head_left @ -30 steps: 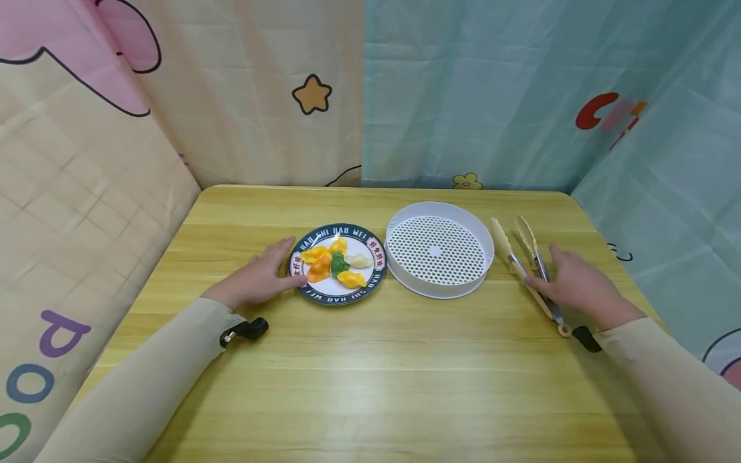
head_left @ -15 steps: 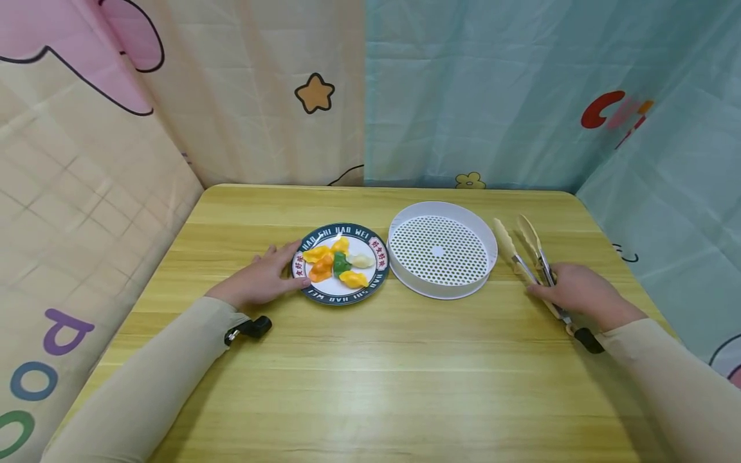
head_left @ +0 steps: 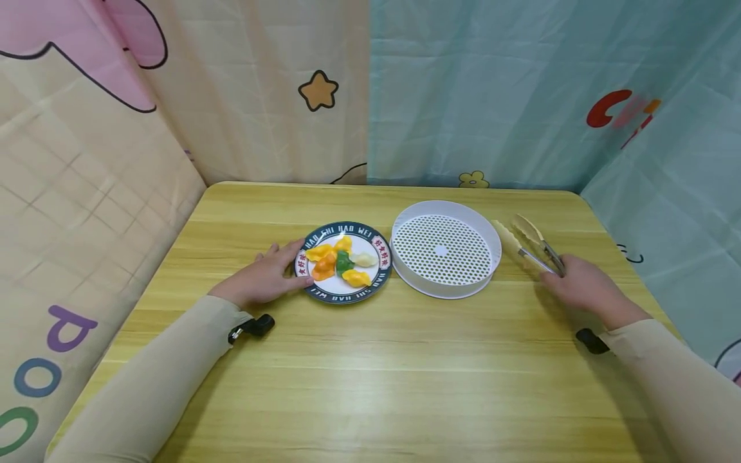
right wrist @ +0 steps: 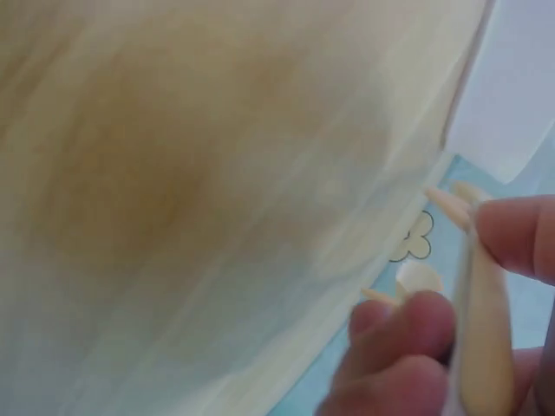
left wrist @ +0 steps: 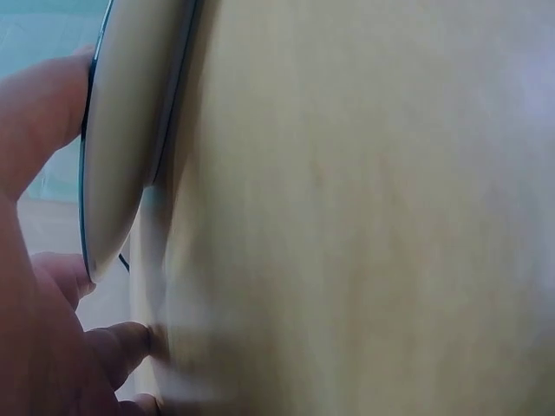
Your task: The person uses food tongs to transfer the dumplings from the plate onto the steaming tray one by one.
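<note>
In the head view a round plate (head_left: 341, 298) with a dark lettered rim holds several small dumplings (head_left: 356, 278) in yellow, orange, green and white. My left hand (head_left: 260, 276) lies at its left side, thumb and forefinger spread and touching the rim; the left wrist view shows these fingers on the plate's edge (left wrist: 121, 130). On the right, my right hand (head_left: 587, 289) grips a pair of tongs (head_left: 554, 258) with cream tips and metal arms. The tips point away from me and stand apart. In the right wrist view, fingers and thumb wrap the cream handle (right wrist: 486, 329).
A white round steamer tray (head_left: 446, 289) with a perforated floor stands between the plate and the tongs, close beside the plate. All sit toward the back of a wooden table (head_left: 376, 386). Printed curtains (head_left: 463, 96) hang behind and at both sides.
My right hand has gone from reaching over the tongs to gripping them, and they look raised slightly off the table. My left hand stays at the plate's rim. The view has shifted slightly.
</note>
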